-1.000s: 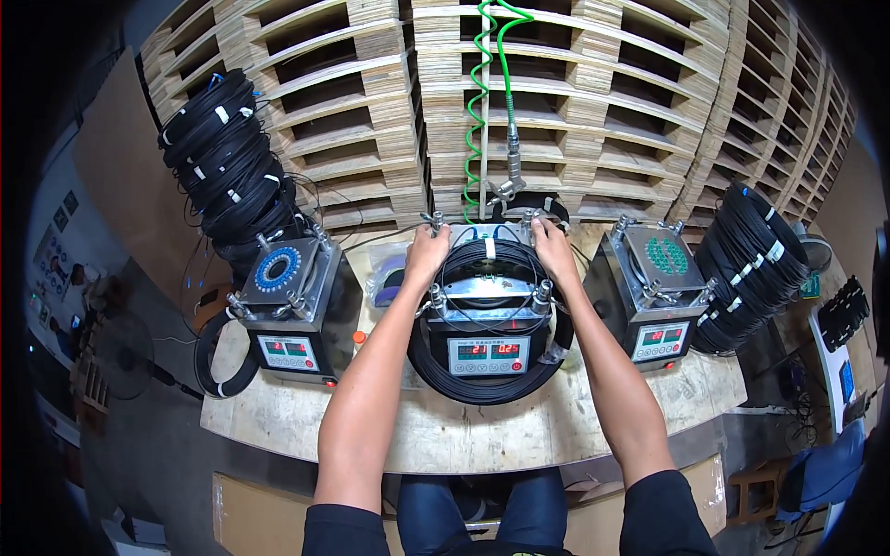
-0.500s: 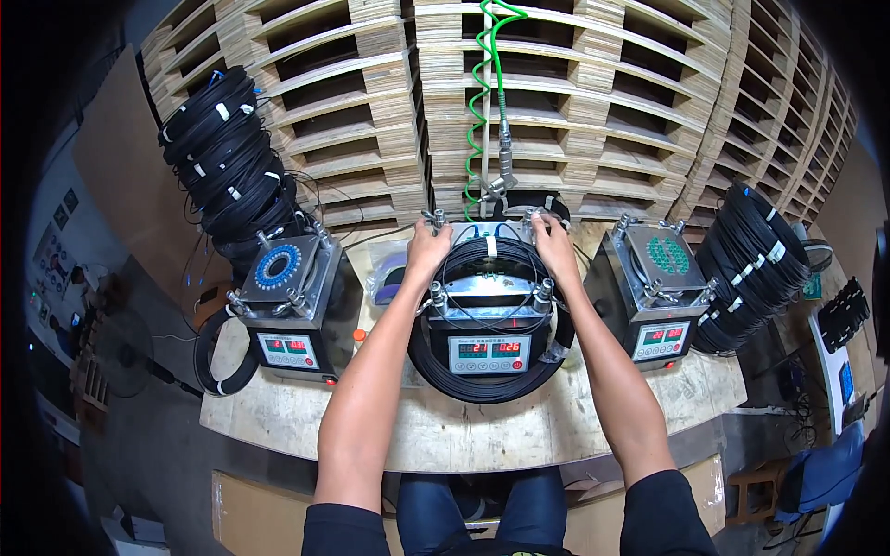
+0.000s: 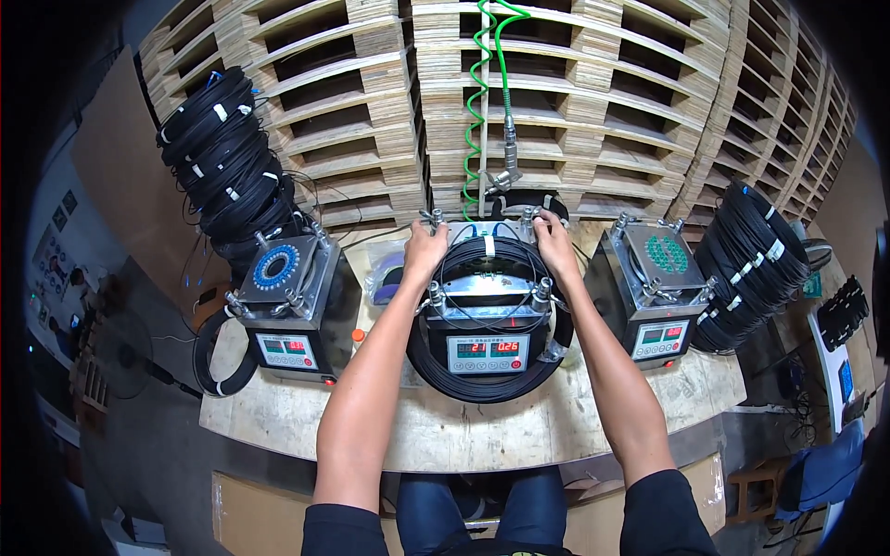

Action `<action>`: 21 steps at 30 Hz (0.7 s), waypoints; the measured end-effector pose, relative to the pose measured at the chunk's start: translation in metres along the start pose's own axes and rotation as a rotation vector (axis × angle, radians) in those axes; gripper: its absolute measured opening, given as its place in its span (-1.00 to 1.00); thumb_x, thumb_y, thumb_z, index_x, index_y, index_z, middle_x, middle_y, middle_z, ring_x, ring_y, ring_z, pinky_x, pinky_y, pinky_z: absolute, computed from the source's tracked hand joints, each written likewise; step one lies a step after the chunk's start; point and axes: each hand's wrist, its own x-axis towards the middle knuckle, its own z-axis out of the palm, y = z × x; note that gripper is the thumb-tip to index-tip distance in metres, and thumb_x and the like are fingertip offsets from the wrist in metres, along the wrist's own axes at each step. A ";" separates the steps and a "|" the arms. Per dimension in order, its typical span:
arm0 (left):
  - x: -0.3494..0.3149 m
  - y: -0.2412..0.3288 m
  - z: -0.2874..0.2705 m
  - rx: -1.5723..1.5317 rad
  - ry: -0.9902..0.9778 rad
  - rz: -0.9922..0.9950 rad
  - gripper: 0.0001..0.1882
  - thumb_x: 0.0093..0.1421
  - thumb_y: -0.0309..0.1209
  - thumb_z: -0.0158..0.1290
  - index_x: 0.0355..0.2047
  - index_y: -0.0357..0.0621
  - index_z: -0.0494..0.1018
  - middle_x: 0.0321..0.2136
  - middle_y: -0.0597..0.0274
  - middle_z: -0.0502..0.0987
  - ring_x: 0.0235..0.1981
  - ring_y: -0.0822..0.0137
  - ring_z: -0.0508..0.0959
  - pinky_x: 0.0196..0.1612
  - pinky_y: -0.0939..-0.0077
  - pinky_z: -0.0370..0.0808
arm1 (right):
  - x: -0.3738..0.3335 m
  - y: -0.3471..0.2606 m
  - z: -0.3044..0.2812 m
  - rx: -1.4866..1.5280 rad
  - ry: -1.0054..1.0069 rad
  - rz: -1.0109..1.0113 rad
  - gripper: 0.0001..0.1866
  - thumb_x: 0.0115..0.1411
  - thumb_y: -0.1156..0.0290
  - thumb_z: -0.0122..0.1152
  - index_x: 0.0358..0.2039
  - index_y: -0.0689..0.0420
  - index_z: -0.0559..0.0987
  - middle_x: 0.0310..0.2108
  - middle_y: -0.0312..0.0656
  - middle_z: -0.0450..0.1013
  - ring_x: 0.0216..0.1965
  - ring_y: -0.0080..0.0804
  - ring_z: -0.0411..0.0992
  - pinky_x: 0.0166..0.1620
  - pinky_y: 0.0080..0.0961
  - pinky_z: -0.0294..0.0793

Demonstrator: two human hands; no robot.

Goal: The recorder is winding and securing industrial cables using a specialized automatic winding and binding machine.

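Left hand (image 3: 426, 250), right hand (image 3: 555, 248), each gripping a rear clamp (image 3: 438, 216) of the middle machine (image 3: 488, 353), arms (image 3: 364, 408) outstretched

Brightly lit tabletop (image 3: 482, 440), dim left side, black corners, fisheye bending

My middle display (image 3: 488, 354) now reads slightly higher. The left display (image 3: 286, 351) and right display (image 3: 659, 339) each now have one dark window.

Three machines (image 3: 487, 286), three panels (image 3: 488, 354), two hands (image 3: 426, 250)
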 end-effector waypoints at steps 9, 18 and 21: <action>-0.002 0.001 -0.004 -0.011 -0.047 -0.020 -0.17 0.22 0.07 0.01 0.32 -0.27 0.15 0.13 -0.38 0.39 0.20 -0.22 0.38 0.26 0.17 0.29 | -0.006 -0.012 0.003 -0.152 0.051 0.050 -0.38 0.38 -0.08 -0.17 0.18 0.18 0.42 0.02 0.26 0.46 0.12 0.22 0.38 0.18 -0.13 0.32; -0.001 0.001 -0.001 0.033 -0.016 -0.104 -0.14 0.23 0.16 -0.06 0.31 -0.27 0.16 0.14 -0.36 0.38 0.20 -0.22 0.38 0.26 0.10 0.29 | 0.000 0.006 0.002 0.026 -0.035 -0.047 -0.39 0.39 -0.02 -0.12 0.25 0.18 0.35 0.09 0.23 0.43 0.14 0.11 0.40 0.21 -0.23 0.31; -0.001 0.003 0.007 0.017 0.014 -0.028 -0.15 0.23 0.13 -0.02 0.29 -0.31 0.17 0.09 -0.41 0.41 0.17 -0.23 0.41 0.23 0.12 0.32 | 0.007 0.014 -0.005 0.024 -0.007 -0.001 -0.39 0.38 0.00 -0.05 0.26 0.19 0.35 0.10 0.20 0.42 0.15 0.06 0.40 0.21 -0.26 0.30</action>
